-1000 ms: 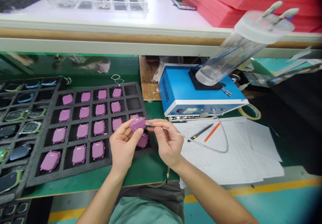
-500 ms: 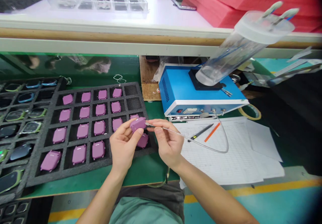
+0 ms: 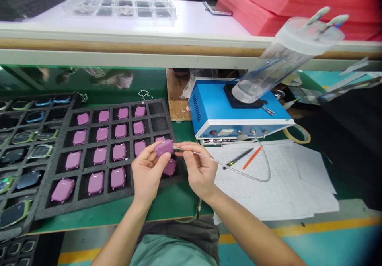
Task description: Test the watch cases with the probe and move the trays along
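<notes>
View shifted | left hand point(image 3: 148, 173) clamps purple case point(image 3: 164, 148), right hand point(image 3: 200, 171) pinches cable point(image 3: 244, 174), contact unclear | green bench point(image 3: 179, 200), teal floor point(image 3: 334, 244)

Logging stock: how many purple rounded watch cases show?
18 cases: one in the left hand, 17 in the black foam tray, far row first: 4, 4, 5, 4; more possibly hidden.

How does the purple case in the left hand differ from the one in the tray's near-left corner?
The held case is gripped in the left hand; the corner case lies in the foam tray. The held case has the pale cable, pinched in the right hand, at its edge; the corner case has no cable at it. Both are purple with rounded corners.
</notes>
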### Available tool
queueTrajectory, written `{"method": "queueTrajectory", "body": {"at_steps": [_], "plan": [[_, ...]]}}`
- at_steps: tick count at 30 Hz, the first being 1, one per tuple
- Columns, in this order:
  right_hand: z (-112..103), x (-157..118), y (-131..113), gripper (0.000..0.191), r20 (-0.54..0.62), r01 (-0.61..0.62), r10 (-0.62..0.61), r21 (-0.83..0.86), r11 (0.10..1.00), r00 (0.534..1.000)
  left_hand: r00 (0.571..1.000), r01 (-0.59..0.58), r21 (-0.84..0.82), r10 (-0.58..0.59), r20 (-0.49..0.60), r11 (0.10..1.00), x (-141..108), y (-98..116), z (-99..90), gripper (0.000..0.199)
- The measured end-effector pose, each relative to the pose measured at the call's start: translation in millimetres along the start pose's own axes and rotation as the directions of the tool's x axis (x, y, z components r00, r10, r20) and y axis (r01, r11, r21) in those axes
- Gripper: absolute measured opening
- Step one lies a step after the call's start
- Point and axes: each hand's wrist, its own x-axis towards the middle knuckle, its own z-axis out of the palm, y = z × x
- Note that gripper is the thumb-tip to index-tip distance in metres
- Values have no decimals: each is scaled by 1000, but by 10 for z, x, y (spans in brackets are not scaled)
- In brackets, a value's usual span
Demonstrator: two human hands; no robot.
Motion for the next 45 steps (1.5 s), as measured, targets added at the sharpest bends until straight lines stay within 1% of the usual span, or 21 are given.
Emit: {"method": "queueTrajectory", "body": {"at_steps": [7, 9, 11, 12, 13, 15, 16, 18, 20, 21, 22, 24, 26, 29, 32, 34, 35, 37, 39, 42, 45], "plan": [[-19, -27, 18, 13, 0, 10, -10, -17, 1000, 1000, 1000, 12, 14, -13, 18, 1000, -55, 1, 7, 53], [-30, -42, 13, 14, -25, 41, -42, -27, 999, 999, 999, 5, 49, -6, 32, 999, -31, 95, -12, 51], [-35, -48, -3, 14, -76, 71, -73, -40, 997, 994, 995, -92, 182, 81, 66, 979, 105, 245, -44, 41], [-35, -47, -15, 14, -98, 75, -79, -45, 996, 992, 983, -178, 292, 154, 104, 940, 224, 327, -60, 34], [-33, -45, -27, 14, -112, 72, -77, -46, 996, 991, 960, -275, 415, 227, 164, 867, 373, 401, -74, 28], [-25, -42, -50, 13, -116, 58, -63, -45, 997, 991, 899, -437, 630, 291, 328, 642, 723, 497, -82, 25], [-21, -42, -59, 13, -110, 52, -56, -44, 998, 992, 878, -477, 701, 262, 400, 529, 896, 508, -72, 27], [-13, -47, -67, 13, -112, 39, -43, -41, 998, 993, 866, -491, 793, 107, 488, 362, 1177, 464, -21, 32], [-10, -52, -65, 13, -125, 24, -28, -39, 999, 992, 860, -480, 837, -48, 508, 263, 1320, 380, 46, 36], [-10, -53, -62, 13, -134, 17, -22, -39, 999, 991, 852, -487, 842, -87, 516, 233, 1335, 345, 69, 39], [-12, -52, -58, 13, -139, 12, -17, -40, 999, 990, 845, -501, 840, -94, 527, 210, 1317, 327, 75, 42], [-19, -50, -53, 14, -144, 6, -13, -48, 999, 989, 833, -541, 823, -23, 553, 171, 1204, 356, 2, 49], [-27, -56, -59, 15, -145, -7, -1, -56, 998, 989, 829, -560, 820, 76, 555, 116, 1030, 473, -212, 53], [-35, -94, -105, 20, -142, -61, 49, -78, 995, 989, 853, -488, 873, 211, 478, -3, 723, 741, -777, 44], [-31, -140, -166, 27, -176, -133, 107, -139, 981, 979, 908, -301, 949, 274, 317, -97, 403, 1028, -1497, 37], [-15, -149, -187, 36, -226, -186, 145, -173, 967, 963, 943, -105, 983, 298, 147, -152, 213, 1222, -2005, 37], [-3, -149, -193, 41, -243, -217, 170, -182, 959, 955, 947, 15, 984, 319, 43, -178, 130, 1320, -2259, 37], [24, -147, -201, 51, -244, -280, 230, -195, 940, 942, 905, 265, 944, 387, -174, -196, -7, 1514, -2745, 38], [42, -149, -208, 56, -235, -321, 272, -207, 924, 933, 833, 447, 879, 434, -343, -165, -97, 1685, -3172, 39], [39, -156, -214, 49, -205, -342, 295, -255, 904, 933, 772, 568, 813, 425, -472, -129, -165, 1874, -3629, 40], [10, -152, -209, 35, -155, -353, 320, -301, 886, 935, 765, 602, 781, 401, -504, -167, -227, 1988, -3842, 42]]}}
